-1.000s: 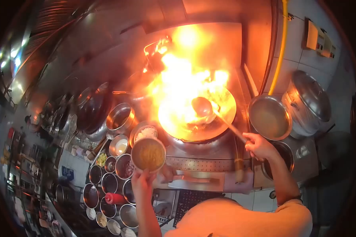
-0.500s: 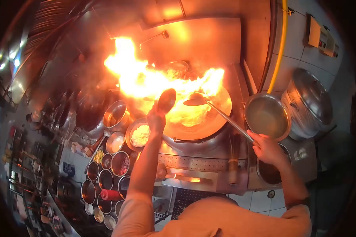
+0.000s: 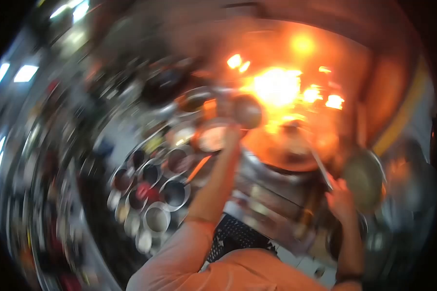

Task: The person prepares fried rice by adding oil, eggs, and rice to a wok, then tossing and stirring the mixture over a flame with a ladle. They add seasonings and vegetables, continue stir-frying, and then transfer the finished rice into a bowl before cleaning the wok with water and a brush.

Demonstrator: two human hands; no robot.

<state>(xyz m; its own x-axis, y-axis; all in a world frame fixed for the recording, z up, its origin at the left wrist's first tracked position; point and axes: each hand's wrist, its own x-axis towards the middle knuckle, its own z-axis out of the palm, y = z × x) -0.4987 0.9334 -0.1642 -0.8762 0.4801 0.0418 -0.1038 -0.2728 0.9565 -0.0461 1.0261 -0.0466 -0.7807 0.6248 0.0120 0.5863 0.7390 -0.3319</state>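
Note:
My left hand (image 3: pixel 233 133) reaches forward to the left edge of the wok, its fingers closed on a small round bowl (image 3: pixel 248 111) that is tilted and blurred. My right hand (image 3: pixel 342 198) grips the long metal handle of a wok ladle (image 3: pixel 318 164). The ladle's head lies over the wok, smeared by motion. Large flames (image 3: pixel 277 87) rise above the far side of the wok (image 3: pixel 257 145), and its contents cannot be made out.
Several metal containers (image 3: pixel 175 193) crowd the counter on the left, a red bottle (image 3: pixel 148 191) among them. A bowl of pale food (image 3: pixel 212 138) stands beside my left forearm. Close to my right hand is a wide pan (image 3: pixel 363 182). A yellow hose (image 3: pixel 403 119) runs along the right wall.
My view has swung left, so the scene sits further right and is blurred. The flames over the wok have shrunk and broken up. Both hands keep their holds.

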